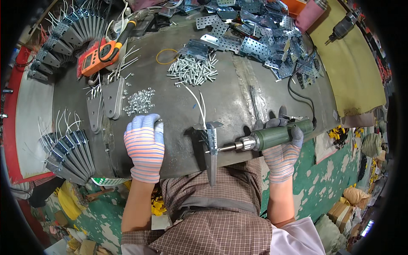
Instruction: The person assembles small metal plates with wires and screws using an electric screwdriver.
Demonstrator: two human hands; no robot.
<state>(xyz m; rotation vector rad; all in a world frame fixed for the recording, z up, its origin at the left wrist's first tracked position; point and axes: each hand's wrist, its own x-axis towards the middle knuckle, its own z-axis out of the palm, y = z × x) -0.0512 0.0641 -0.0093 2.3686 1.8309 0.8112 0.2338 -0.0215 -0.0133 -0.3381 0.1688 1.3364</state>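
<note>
My right hand (280, 155), in a striped glove with grey fingertips, grips a green electric screwdriver (280, 135) lying level. Its bit points left at a screw in the perforated bracket of a grey metal part (211, 153) with two white wires. That part stands at the bench's near edge, its narrow end hanging over my apron. My left hand (144, 144), in a striped glove, is closed beside a pile of small nuts (140, 102). A small dark spot shows at its fingertips; I cannot make out what it is.
Loose screws (193, 70) lie mid-bench below a heap of perforated metal plates (263, 38). Wired metal parts stand in fanned rows (68, 155) at left, near an orange multimeter (100, 57). The screwdriver's black cord (293, 87) curves up right. Another power tool (343, 26) lies far right.
</note>
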